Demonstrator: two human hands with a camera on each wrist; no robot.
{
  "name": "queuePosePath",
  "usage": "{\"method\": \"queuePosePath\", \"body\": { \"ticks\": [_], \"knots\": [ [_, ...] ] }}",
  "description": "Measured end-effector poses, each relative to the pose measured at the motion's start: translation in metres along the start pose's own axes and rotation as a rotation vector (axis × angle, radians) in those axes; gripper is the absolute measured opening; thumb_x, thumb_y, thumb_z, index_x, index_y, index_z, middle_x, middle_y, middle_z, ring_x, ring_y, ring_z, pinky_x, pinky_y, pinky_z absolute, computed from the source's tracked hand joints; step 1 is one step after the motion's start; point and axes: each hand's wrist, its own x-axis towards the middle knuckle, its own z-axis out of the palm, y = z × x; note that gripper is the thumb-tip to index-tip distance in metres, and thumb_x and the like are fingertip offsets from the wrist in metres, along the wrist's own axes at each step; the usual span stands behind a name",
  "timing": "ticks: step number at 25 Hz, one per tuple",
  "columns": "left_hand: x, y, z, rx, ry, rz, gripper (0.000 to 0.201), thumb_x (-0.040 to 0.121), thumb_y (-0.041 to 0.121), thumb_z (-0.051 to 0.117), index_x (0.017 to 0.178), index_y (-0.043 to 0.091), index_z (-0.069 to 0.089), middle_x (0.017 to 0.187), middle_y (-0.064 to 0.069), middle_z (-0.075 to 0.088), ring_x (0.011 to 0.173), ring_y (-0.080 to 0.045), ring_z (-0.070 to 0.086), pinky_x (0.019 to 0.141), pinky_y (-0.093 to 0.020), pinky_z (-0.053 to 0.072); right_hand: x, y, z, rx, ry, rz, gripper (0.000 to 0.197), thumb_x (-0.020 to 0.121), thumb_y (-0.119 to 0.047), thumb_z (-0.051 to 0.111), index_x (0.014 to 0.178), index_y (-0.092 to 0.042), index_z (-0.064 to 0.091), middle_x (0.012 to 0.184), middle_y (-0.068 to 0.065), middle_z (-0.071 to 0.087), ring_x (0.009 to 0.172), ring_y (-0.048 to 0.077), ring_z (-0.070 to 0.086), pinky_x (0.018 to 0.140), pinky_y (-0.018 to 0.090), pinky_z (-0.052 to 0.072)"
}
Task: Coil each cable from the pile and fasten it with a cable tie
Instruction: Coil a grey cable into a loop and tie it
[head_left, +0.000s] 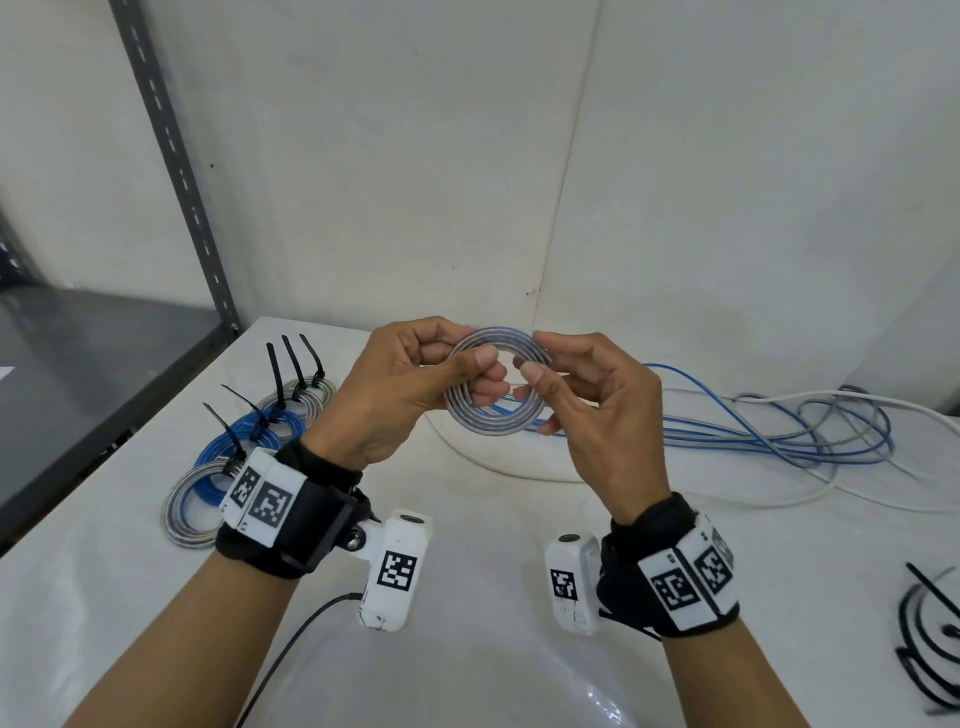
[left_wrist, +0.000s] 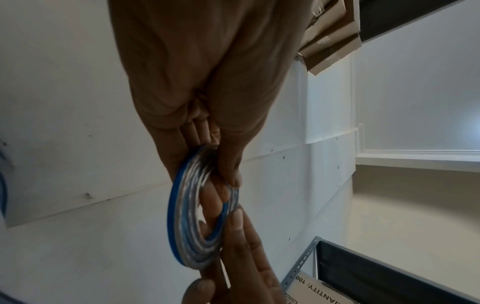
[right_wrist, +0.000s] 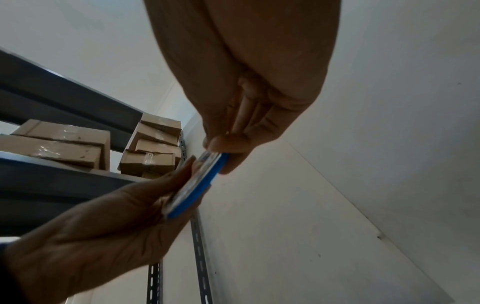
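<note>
Both hands up close: left hand (head_left: 400, 389) pinches grey-blue coil (head_left: 496, 415) at its left rim, right hand (head_left: 597, 410) fingers curled gripping its right rim; loose cables (head_left: 779, 431) right of coil.

A white table (head_left: 493, 649) stands against a white wall (head_left: 363, 156). At far left, a grey metal shelf (head_left: 78, 374) carries taped cardboard boxes (right_wrist: 64, 142).

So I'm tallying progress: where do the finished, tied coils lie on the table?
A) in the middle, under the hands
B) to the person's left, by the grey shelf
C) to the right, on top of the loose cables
B: the tied coils, black tie tails sticking up, lie on the table's left side, while the loose cables sprawl to the right.
</note>
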Motion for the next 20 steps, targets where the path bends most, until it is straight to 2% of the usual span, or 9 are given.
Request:
{"method": "queuePosePath", "body": {
  "ticks": [3, 8, 13, 15, 17, 20],
  "knots": [
    [0.0, 0.001, 0.001, -0.029, 0.0, -0.025, 0.022, 0.08, 0.015, 0.072, 0.097, 0.001, 0.068, 0.084, -0.015, 0.076, 0.074, -0.025, 0.076, 0.071, -0.031, 0.061, -0.002, 0.005, 0.006, 0.015, 0.094, -0.035, 0.011, 0.092, -0.012, 0.073, 0.102, -0.016, 0.072, 0.093, 0.004, 0.078, 0.083, 0.025, 0.075, 0.052, 0.025, 0.054],
    [-0.001, 0.003, 0.0, -0.042, -0.019, -0.057, 0.02, 0.08, 0.015, 0.071, 0.095, 0.002, 0.068, 0.083, -0.014, 0.076, 0.073, -0.024, 0.076, 0.07, -0.029, 0.061, -0.001, 0.005, 0.003, 0.052, 0.088, -0.006, 0.007, 0.094, -0.013, 0.07, 0.1, -0.014, 0.073, 0.09, 0.002, 0.079, 0.082, 0.024, 0.076, 0.053, 0.024, 0.054],
    [-0.002, 0.006, -0.004, 0.225, -0.017, 0.01, 0.029, 0.085, 0.028, 0.071, 0.101, 0.003, 0.075, 0.091, -0.018, 0.077, 0.082, -0.023, 0.073, 0.084, -0.042, 0.06, 0.002, 0.005, -0.003, -0.002, 0.053, -0.025, 0.01, 0.092, -0.012, 0.072, 0.095, -0.021, 0.074, 0.087, 0.003, 0.078, 0.078, 0.026, 0.075, 0.054, 0.027, 0.056],
    [-0.003, 0.007, -0.01, 0.311, -0.044, 0.01, 0.03, 0.082, 0.028, 0.074, 0.101, 0.005, 0.078, 0.09, -0.017, 0.077, 0.082, -0.021, 0.072, 0.087, -0.044, 0.06, 0.003, 0.004, -0.007, -0.057, 0.004, -0.04, 0.011, 0.091, -0.013, 0.073, 0.092, -0.024, 0.074, 0.084, 0.004, 0.076, 0.076, 0.024, 0.074, 0.055, 0.029, 0.057],
    [-0.003, 0.008, -0.014, 0.325, -0.057, -0.019, 0.031, 0.077, 0.027, 0.077, 0.1, 0.005, 0.079, 0.09, -0.018, 0.077, 0.082, -0.021, 0.072, 0.087, -0.045, 0.061, 0.004, 0.004, -0.01, -0.046, -0.035, -0.017, 0.007, 0.091, -0.013, 0.073, 0.092, -0.02, 0.075, 0.083, 0.005, 0.076, 0.077, 0.021, 0.075, 0.055, 0.027, 0.056],
    [-0.003, 0.006, -0.016, 0.316, -0.064, -0.043, 0.029, 0.076, 0.026, 0.078, 0.097, 0.007, 0.08, 0.091, -0.022, 0.076, 0.082, -0.022, 0.07, 0.083, -0.04, 0.061, 0.004, 0.006, -0.012, -0.022, -0.078, 0.019, 0.006, 0.09, -0.013, 0.073, 0.095, -0.009, 0.074, 0.084, 0.008, 0.077, 0.08, 0.021, 0.076, 0.057, 0.031, 0.057]
  ]
}}
